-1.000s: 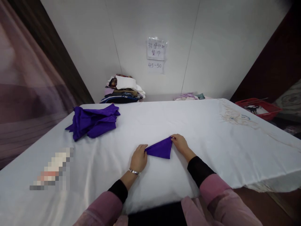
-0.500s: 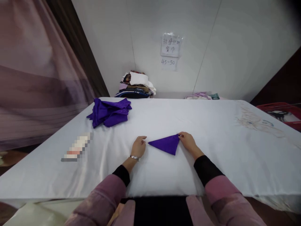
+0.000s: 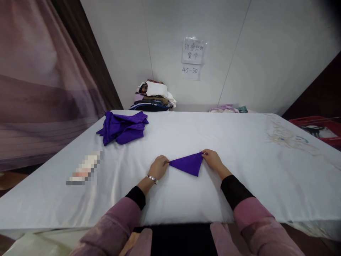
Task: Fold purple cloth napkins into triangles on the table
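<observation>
A purple cloth napkin (image 3: 188, 164), folded into a narrow triangle, lies on the white-covered table (image 3: 186, 202) in front of me. Its pointed left tip is pinched between the thumb and fingers of my left hand (image 3: 159, 167), which wears a silver bracelet on the wrist. At the upper right corner, my right hand (image 3: 212, 159) pinches the same napkin between thumb and fingers. The lower right corner rests free on the tablecloth.
A loose heap of purple cloths (image 3: 124, 127) sits at the table's far left, with a blurred-out flat item (image 3: 84, 169) nearer me. Behind the table rises a stack of folded fabrics (image 3: 153, 95) by the wall. A red basket (image 3: 317, 124) stands beyond the right edge.
My left hand has moved slightly right and closed on the napkin's left tip, where its fingers were apart from it before. My right hand keeps its pinch on the other corner.
</observation>
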Motion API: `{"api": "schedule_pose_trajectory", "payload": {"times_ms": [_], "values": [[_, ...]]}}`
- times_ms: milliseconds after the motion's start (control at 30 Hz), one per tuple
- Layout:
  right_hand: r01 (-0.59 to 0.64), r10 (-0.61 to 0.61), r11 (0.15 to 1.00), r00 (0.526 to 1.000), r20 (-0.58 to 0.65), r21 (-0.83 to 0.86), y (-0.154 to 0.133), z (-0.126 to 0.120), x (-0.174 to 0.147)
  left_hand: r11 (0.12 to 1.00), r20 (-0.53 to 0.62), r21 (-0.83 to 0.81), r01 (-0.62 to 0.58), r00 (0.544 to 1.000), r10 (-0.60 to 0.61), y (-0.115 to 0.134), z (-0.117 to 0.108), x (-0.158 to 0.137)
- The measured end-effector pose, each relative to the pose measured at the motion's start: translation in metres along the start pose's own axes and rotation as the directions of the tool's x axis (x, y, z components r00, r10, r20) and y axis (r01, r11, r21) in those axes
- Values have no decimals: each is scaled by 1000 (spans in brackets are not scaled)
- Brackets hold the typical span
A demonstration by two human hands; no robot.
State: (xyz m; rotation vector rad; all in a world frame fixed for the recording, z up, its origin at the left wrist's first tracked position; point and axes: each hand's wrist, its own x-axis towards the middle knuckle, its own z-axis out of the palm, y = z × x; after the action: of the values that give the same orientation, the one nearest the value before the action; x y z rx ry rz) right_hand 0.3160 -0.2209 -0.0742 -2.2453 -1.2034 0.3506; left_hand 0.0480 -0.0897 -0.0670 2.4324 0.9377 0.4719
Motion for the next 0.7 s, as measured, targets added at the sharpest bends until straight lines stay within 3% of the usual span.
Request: {"api": "schedule_pose_trajectory", "payload": {"times_ms": [233, 367, 433, 567, 633, 700], "values": [[-11, 11, 1000, 999, 35, 2, 2, -1, 4, 976, 100, 158, -148, 986, 133, 0, -8, 4], [-10, 10, 1000, 999, 47, 5, 3, -1, 6, 955, 5, 253, -152, 988, 156, 16, -3, 11], [-8, 8, 1000, 999, 50, 10, 4, -1, 8, 949, -18, 224, -224, 972, 233, 33, 4, 14], [-4, 2, 999, 999, 47, 42, 4, -1, 10, 879, 170, 169, -446, 892, 420, 64, 28, 18], [1, -4, 997, 999, 42, 71, 5, -2, 10, 867, 268, 175, -467, 870, 414, 69, 41, 19], [1, -4, 994, 1000, 26, 110, 6, -3, 8, 873, 303, 205, -443, 877, 374, 68, 53, 18]]}}
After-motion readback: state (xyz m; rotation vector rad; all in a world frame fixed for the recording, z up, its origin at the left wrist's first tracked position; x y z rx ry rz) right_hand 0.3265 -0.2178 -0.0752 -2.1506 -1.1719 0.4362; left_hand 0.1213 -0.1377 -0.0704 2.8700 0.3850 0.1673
